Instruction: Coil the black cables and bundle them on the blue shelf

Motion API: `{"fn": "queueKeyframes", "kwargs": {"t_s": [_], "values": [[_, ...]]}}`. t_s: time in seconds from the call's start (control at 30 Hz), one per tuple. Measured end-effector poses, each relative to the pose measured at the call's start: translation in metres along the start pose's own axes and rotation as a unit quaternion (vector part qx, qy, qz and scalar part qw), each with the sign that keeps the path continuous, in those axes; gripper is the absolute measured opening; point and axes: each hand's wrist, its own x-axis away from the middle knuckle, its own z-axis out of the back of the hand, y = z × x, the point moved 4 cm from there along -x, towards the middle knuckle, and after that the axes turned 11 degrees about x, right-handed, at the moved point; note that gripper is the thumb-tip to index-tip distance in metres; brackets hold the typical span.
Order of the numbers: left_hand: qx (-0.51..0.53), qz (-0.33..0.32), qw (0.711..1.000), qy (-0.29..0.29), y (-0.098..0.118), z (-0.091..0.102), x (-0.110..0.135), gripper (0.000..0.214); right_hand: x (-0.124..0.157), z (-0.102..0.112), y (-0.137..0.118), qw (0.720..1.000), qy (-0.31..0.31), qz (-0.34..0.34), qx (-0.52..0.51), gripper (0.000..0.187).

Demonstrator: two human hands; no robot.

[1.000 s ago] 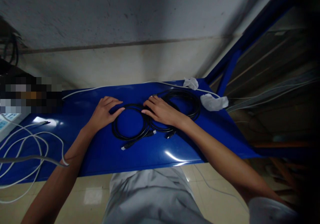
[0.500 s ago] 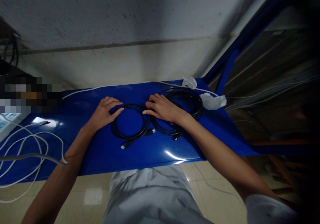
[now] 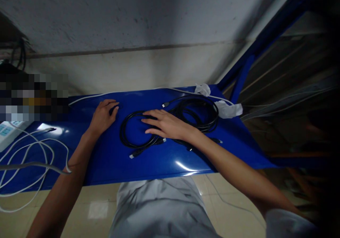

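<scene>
A coiled black cable point(image 3: 122, 131) with metal-tipped plugs at both ends lies on the blue table point(image 3: 111, 163). My right hand point(image 3: 162, 123), fingers spread, is over the coil's right side; whether it presses on the cable I cannot tell. Left of the coil and apart from it, my left hand point(image 3: 105, 115) is open, thumb and fingers separated, with nothing between them. Further right lie more black coiled cables point(image 3: 212, 121), partly hidden under my right hand and forearm. One of their plugs point(image 3: 165, 105) points left, just beyond my right hand.
A tangle of white cables point(image 3: 42, 149) covers the table's left end beside a white power strip point(image 3: 10, 130). Crumpled white plastic pieces point(image 3: 228, 109) lie at the back right. A white cable point(image 3: 106, 94) runs along the wall side. A blue frame post point(image 3: 243, 75) rises at right.
My left hand has come off the left coil and moved left. The right hand has shifted left and towards me, over that coil, uncovering a plug behind it.
</scene>
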Motion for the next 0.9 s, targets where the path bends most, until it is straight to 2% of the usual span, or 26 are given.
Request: {"fn": "queueKeyframes", "kwargs": {"t_s": [0.1, 0.43, 0.77, 0.9], "values": [[0.010, 0.004, 1.000, 0.011, -0.003, -0.001, 0.000, 0.029, 0.000, -0.008, -0.005, 0.999, -0.025, 0.012, -0.019, 0.047], [0.044, -0.018, 0.996, 0.069, -0.001, 0.004, -0.003, 0.022, -0.001, -0.005, 0.000, 0.998, 0.003, 0.015, -0.060, 0.032], [0.047, -0.019, 0.993, 0.109, 0.015, 0.014, -0.006, 0.021, -0.001, -0.009, 0.004, 0.999, 0.016, 0.004, -0.051, 0.032], [0.059, -0.035, 0.989, 0.134, 0.030, 0.019, -0.006, 0.021, 0.000, -0.009, 0.005, 0.998, 0.023, 0.003, -0.054, 0.034]]}}
